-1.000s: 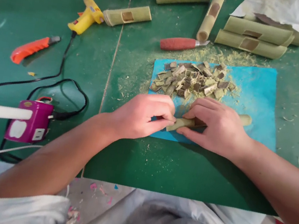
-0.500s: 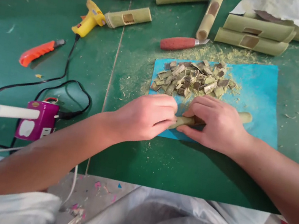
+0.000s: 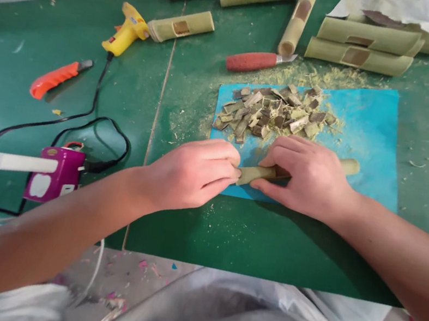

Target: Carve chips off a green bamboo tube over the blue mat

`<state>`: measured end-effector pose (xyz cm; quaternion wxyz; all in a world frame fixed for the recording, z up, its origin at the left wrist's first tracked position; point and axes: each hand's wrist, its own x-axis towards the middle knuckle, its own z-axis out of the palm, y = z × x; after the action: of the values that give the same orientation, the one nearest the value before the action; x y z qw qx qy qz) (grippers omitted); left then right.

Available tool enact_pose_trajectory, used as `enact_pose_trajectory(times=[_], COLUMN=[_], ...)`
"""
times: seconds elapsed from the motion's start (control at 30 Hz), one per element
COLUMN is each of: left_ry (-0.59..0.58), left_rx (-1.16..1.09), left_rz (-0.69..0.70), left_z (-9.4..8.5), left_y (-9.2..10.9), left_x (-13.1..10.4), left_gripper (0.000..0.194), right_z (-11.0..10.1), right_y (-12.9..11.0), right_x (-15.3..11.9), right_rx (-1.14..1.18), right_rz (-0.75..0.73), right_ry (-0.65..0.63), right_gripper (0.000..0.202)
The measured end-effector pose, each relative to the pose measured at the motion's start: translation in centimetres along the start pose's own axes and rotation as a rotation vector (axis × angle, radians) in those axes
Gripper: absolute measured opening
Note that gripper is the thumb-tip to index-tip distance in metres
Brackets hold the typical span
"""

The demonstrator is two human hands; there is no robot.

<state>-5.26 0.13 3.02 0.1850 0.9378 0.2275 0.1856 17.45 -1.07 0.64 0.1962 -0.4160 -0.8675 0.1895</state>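
Observation:
A bamboo tube point(image 3: 254, 173) lies slantwise on the blue sheet point(image 3: 370, 127), with a cut opening partly under my right hand. My right hand point(image 3: 307, 171) is wrapped round its middle, thumb on the near side and fingers over the far side. At the tube's left end is my left hand point(image 3: 195, 173), its fingers pinched together against the rim. Whatever is between those fingertips is hidden. Just beyond both hands sits a heap of bamboo chips point(image 3: 272, 112).
A red-handled knife point(image 3: 252, 62) lies behind the sheet. Several cut bamboo tubes point(image 3: 359, 57) rest at the back. Leftward are a yellow glue gun point(image 3: 127, 31), an orange utility knife point(image 3: 57, 78) and a purple power adapter point(image 3: 54, 175) with looping cords.
My left hand has slid left and slightly towards me, showing more of the tube's left end. My right hand keeps its hold on the tube. The view has shifted slightly.

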Motion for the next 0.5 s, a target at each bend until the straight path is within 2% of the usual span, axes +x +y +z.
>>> enact_pose_trajectory(times=[0.13,0.3,0.5], left_ry=[0.028,-0.03,0.009], left_rx=[-0.053,-0.081,-0.126], left_rz=[-0.01,-0.066,-0.053], left_z=[-0.06,-0.32,-0.13], left_y=[-0.15,-0.24,-0.48], left_x=[0.11,0.03,0.27], left_gripper=[0.019,0.018,0.019], right_z=[0.0,-0.06,-0.03], right_y=[0.02,0.02,-0.01], right_x=[0.0,0.01,0.06], right_rx=[-0.006,-0.004,0.012], right_rz=[0.006,0.003,0.01], right_ry=[0.007,-0.004,-0.001], right_gripper=[0.027,0.023,0.028])
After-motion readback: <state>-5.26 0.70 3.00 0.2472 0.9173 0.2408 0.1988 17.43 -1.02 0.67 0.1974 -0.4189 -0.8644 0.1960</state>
